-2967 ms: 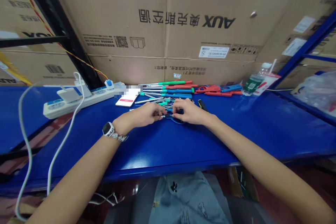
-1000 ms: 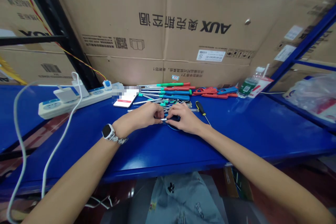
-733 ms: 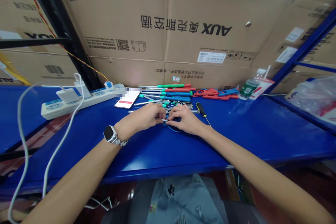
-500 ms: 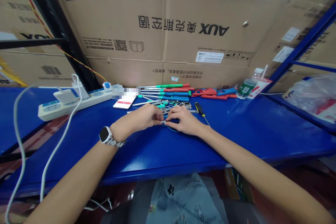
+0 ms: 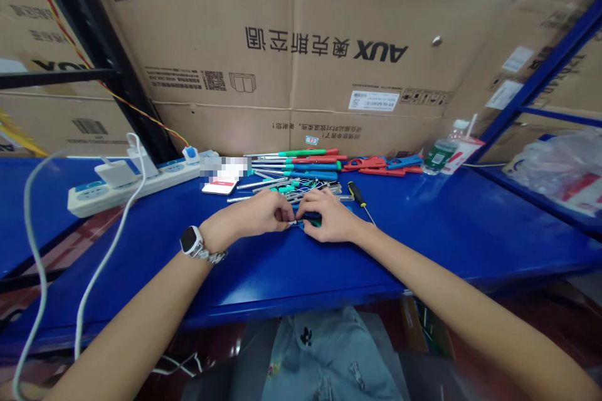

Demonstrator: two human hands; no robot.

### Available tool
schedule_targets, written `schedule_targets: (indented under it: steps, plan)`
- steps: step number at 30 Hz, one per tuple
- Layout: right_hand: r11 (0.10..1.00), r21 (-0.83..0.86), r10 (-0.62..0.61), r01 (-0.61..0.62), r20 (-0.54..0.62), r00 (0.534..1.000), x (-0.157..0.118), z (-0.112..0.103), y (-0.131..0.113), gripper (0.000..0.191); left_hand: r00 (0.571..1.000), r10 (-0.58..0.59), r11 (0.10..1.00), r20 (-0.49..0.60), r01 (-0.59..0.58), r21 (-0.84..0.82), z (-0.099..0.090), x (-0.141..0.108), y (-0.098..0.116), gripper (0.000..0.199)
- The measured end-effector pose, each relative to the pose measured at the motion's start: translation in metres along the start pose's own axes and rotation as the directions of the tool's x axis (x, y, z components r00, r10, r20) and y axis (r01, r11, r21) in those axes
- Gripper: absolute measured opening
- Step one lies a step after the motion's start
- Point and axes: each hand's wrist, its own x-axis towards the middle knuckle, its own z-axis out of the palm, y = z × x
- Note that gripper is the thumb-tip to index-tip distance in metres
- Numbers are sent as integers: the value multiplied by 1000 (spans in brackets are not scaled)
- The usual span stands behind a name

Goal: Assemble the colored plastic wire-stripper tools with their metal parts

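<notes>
My left hand (image 5: 268, 210), with a watch on the wrist, is closed in a pinch on a small pale piece (image 5: 293, 223) whose kind I cannot make out. Close beside it, my right hand (image 5: 332, 218) has its thumb and forefinger curled round a small blue and green item (image 5: 310, 221), mostly hidden by the fingers. The two hands meet just above the blue tabletop (image 5: 282, 269). Behind them lie several screwdrivers (image 5: 310, 175) with green, red and blue handles, and a tangle of thin wires and metal rods (image 5: 301, 187). A black and yellow screwdriver (image 5: 357, 194) rests right of my right hand.
A phone (image 5: 220, 187) and a white power strip (image 5: 89, 198) with plugs and cables are at left. Red and blue clamp-like tools (image 5: 376, 166), a bottle (image 5: 439, 153) and a white-and-red cup (image 5: 463, 156) stand at right. A large carton (image 5: 291, 100) closes the back.
My right thumb has shifted away from the pale piece, showing more of the blue and green item. My left hand keeps its pinch, slightly lower.
</notes>
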Motion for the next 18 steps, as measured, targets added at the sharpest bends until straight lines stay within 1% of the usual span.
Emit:
schedule_targets:
  steps: [3, 6, 9, 11, 12, 13, 14, 16, 18]
  plan:
    - [1000, -1, 3, -3, 5, 1000, 0, 1, -1, 12, 999, 19, 998, -37, -17, 54, 2, 1, 2, 14]
    - [1000, 21, -5, 5, -10, 1000, 1, 0, -1, 18, 998, 38, 993, -49, -32, 114, 3, 4, 4, 10]
    - [997, 76, 26, -18, -100, 995, 3, -5, 3, 25, 998, 34, 987, -43, -27, 157, 4, 5, 7, 11]
    - [994, 85, 86, -72, -177, 980, 5, -11, 8, 23, 999, 17, 985, -37, -10, 171, 5, 5, 7, 12]
    - [992, 70, 118, -106, -191, 975, 5, -14, 11, 20, 999, 9, 985, -37, -2, 175, 5, 5, 8, 12]
    - [989, 44, 146, -140, -176, 973, 6, -18, 15, 17, 999, 3, 983, -36, 4, 181, 5, 5, 8, 12]
    - [985, 11, 170, -170, -136, 976, 6, -22, 18, 13, 999, -2, 982, -39, 9, 190, 5, 5, 8, 12]
    - [978, -59, 202, -202, -12, 979, 7, -29, 23, 8, 999, -13, 978, -46, 22, 209, 5, 4, 8, 13]
    - [973, -109, 214, -203, 103, 971, 9, -36, 26, 12, 999, -26, 974, -44, 35, 222, 4, 4, 8, 14]
